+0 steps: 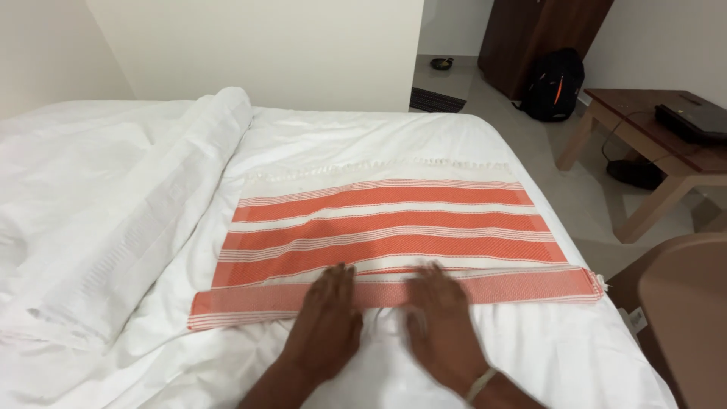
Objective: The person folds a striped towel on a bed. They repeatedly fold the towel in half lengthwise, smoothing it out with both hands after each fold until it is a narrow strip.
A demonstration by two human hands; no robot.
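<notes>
An orange-and-white striped towel (390, 227) lies spread flat on a bed with a white sheet (363, 136). Its near edge is folded over into a narrow band. My left hand (326, 322) rests palm down on that folded band, fingers apart. Beside it, my right hand (439, 322) also presses flat on the band, slightly blurred, with a pale bangle at the wrist. Neither hand grips anything.
A bunched white duvet (113, 220) fills the bed's left side. A wooden table (644, 144) with a black device stands at the right, a black backpack (556, 83) sits by a dark wardrobe, and a brown chair back (681, 303) is near right.
</notes>
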